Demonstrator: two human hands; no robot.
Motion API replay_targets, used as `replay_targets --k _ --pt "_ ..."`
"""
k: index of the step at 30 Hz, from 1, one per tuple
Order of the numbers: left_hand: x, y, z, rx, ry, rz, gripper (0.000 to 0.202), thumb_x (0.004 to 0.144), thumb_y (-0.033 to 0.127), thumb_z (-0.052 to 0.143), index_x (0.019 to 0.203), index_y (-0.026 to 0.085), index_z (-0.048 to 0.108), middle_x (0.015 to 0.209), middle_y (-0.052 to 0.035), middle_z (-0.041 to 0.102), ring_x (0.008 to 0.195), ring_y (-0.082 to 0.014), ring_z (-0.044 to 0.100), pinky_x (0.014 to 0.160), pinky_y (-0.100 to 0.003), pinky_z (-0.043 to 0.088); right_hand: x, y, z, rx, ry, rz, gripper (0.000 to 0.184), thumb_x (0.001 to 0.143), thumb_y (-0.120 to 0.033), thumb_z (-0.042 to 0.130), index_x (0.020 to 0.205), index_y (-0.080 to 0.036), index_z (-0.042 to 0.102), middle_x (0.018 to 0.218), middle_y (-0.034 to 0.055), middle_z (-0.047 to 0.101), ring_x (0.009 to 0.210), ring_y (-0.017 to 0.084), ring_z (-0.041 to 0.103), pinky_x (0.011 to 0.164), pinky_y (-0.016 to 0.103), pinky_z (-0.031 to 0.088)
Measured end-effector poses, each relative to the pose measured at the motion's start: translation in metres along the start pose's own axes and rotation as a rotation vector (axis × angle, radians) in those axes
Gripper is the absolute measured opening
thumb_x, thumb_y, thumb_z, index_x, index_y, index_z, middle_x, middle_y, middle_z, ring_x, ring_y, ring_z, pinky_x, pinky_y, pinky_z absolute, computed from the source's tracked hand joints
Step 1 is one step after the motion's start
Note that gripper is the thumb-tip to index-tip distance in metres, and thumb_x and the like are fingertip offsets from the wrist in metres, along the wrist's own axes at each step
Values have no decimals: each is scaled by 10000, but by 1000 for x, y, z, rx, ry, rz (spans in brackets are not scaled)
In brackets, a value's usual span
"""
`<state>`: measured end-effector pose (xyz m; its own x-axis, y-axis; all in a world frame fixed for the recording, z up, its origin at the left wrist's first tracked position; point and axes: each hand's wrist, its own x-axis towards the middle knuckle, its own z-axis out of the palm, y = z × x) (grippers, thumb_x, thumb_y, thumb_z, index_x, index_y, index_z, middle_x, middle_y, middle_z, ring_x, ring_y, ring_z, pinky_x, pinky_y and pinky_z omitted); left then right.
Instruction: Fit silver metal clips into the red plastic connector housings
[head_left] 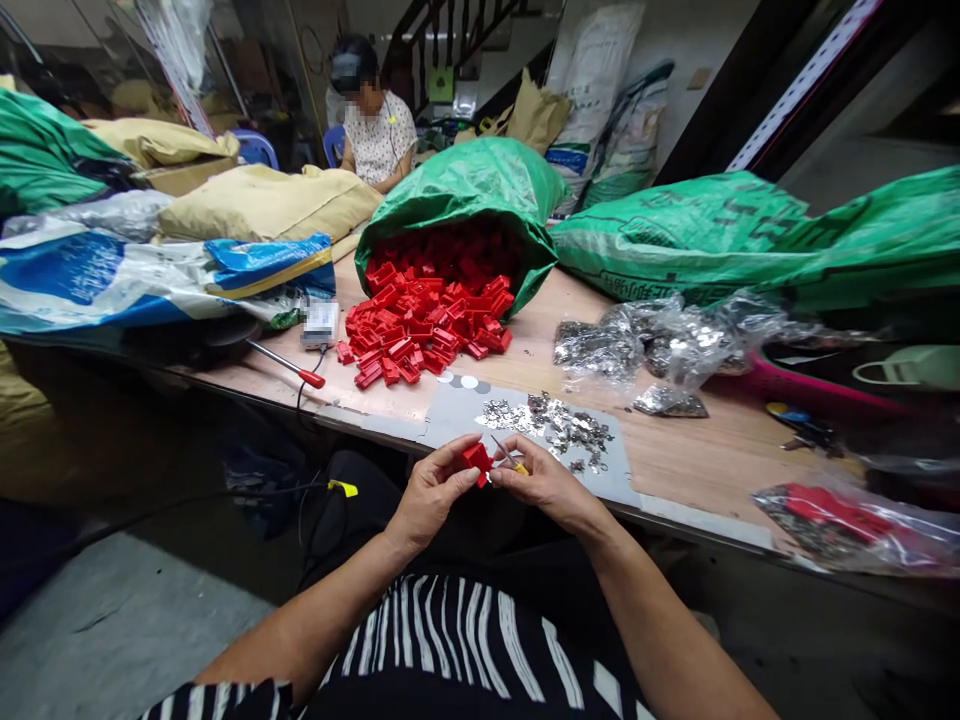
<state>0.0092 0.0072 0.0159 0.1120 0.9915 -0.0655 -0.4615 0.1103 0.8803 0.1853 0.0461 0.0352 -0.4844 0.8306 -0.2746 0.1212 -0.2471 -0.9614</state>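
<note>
My left hand pinches a small red plastic piece just off the table's front edge. In my right hand is a thin pointed metal tool with a yellow part, held close against the red piece. A small shiny bit shows between the fingertips, too small to name. Just beyond my hands, small flat metal parts lie scattered on a grey mat. Behind that, a heap of red plastic pieces spills from the mouth of a green woven sack.
Clear bags of metal parts lie on the right of the table, with another bag near the front edge. A red-handled metal rod juts out at left. Full sacks line the back. Across the table sits a person.
</note>
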Motion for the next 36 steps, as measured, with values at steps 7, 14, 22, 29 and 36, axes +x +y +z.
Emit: replay_targets --k 7,14,22,29,36 --pt "5 -4 -6 -52 109 33 424 746 222 732 1165 221 662 1031 -39 712 971 -169 631 917 -269 453 -1 2 -7 -141 98 -45 298 748 -410 669 867 -199 497 632 -67 512 484 67 367 466 196 271" --pt "3 -3 -10 -109 175 -10 439 727 230 753 1152 204 648 973 -28 698 903 -135 631 839 -230 487 -5 4 -48 -784 530 -145 87 815 -289 559 820 -211 596 843 9 679 791 177 605 727 284 408" --pt "3 -9 -10 -163 162 -67 447 724 225 760 1153 210 634 976 -28 692 896 -135 648 808 -229 504 -25 5 -82 -1050 651 44 129 848 -284 539 857 -221 652 868 23 709 804 195 632 688 268 401" --pt "3 -10 -10 -158 159 -64 427 725 234 761 1125 204 617 968 -26 690 865 -129 660 771 -234 526 -12 7 -72 -1184 616 4 132 868 -259 580 942 -210 677 973 48 670 895 196 613 721 265 403" --pt "2 -8 -13 -107 168 -62 433 731 229 756 1098 197 529 964 -42 707 852 -158 681 755 -295 559 5 1 -73 -1311 521 -13 112 862 -248 576 856 -217 684 920 56 659 832 198 600 663 269 388"
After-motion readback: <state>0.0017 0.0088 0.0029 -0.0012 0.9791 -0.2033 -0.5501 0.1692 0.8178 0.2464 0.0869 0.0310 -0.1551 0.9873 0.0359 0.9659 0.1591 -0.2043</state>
